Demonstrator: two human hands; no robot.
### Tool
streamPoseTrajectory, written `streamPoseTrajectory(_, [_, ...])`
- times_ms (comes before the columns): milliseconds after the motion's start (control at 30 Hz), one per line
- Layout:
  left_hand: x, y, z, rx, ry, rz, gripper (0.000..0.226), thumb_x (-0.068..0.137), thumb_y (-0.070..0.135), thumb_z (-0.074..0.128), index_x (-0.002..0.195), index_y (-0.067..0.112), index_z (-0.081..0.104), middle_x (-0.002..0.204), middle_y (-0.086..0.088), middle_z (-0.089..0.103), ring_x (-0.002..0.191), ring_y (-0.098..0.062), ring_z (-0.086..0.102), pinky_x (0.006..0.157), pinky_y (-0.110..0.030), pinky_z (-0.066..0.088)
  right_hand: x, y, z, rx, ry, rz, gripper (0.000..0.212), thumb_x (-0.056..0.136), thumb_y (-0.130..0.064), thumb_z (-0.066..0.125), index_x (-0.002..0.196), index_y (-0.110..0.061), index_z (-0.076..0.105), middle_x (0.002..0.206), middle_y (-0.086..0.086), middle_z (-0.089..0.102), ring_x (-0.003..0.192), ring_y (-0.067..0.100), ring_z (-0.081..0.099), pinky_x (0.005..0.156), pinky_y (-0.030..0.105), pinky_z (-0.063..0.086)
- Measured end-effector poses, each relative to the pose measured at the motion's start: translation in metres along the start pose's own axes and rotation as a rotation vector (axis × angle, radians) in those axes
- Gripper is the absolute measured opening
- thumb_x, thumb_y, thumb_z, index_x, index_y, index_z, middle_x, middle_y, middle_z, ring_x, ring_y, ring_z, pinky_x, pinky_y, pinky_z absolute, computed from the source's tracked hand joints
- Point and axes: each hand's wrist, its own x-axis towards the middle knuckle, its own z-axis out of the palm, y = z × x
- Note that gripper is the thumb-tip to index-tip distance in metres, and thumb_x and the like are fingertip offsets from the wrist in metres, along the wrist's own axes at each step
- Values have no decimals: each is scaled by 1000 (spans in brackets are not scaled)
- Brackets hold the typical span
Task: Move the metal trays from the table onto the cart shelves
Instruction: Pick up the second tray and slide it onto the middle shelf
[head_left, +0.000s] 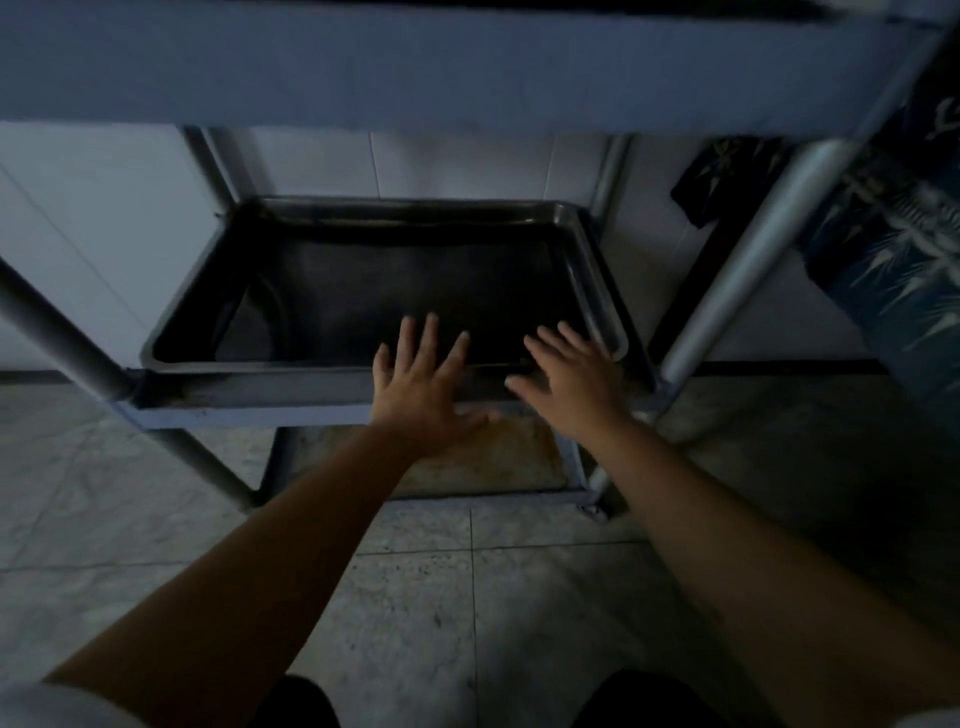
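The metal tray (592, 270) is lying on the middle cart shelf (249, 400), and I am seeing nothing inside it. I am holding my left hand (423, 387) and right hand (576, 387) over its near edge, fingers spread, gripping nothing.

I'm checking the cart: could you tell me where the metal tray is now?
The metal tray sits on the cart's middle shelf, centre of the head view, just beyond both open hands.

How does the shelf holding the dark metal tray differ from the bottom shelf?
The middle cart shelf carries a dark rectangular metal tray; the bottom shelf looks bare. The middle shelf's edge looks grey-blue; the bottom shelf's surface looks stained brown. Both belong to one metal-framed cart.
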Motion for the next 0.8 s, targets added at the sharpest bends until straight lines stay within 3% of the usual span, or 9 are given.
streamPoseTrajectory(67, [-18,3,-18,36,-84,-18,108,71,95,18,156,37,-13,164,-6,-24,143,-28,-35,116,-57,-10,-16,-9,-17,-55,-135,78,92,76,-85,21,149,-28,27,159,1,22,146,22,12,112,51,19])
streamPoseTrajectory(167, [-56,2,-61,70,-204,-60,106,67,98,9,150,40,-24,161,-6,-30,144,-27,-34,114,-56,-13,-46,-31,-57,-64,-376,157,110,62,-94,7,151,-30,16,162,1,1,147,22,-6,114,55,10])
streamPoseTrajectory(400, [-128,23,-232,75,-375,-195,111,61,98,-11,155,39,-13,162,-6,-26,147,-27,-27,117,-61,-4,-75,-94,-208,-108,-604,217,116,56,-98,8,151,-33,-3,160,2,-18,145,26,-15,112,59,2])
streamPoseTrajectory(500, [-157,48,-315,52,-367,-213,117,57,97,-16,157,37,-8,166,-8,-18,152,-30,-17,118,-60,1,-86,-122,-284,-94,-636,171,119,54,-97,16,151,-32,-6,160,2,-17,145,26,-17,113,61,2])
streamPoseTrajectory(600, [-185,68,-381,46,-313,-191,118,57,96,-17,158,36,-5,167,-8,-16,151,-30,-19,119,-58,1,-95,-147,-348,-71,-619,155,119,53,-97,21,151,-34,-4,160,0,-16,146,26,-14,112,61,5])
streamPoseTrajectory(800, [-200,80,-440,91,-246,-143,113,59,97,-10,156,39,-9,164,-3,-22,141,-22,-33,119,-56,-4,-96,-182,-418,-55,-538,194,119,56,-97,23,151,-33,-8,159,0,-22,145,25,-17,113,60,6])
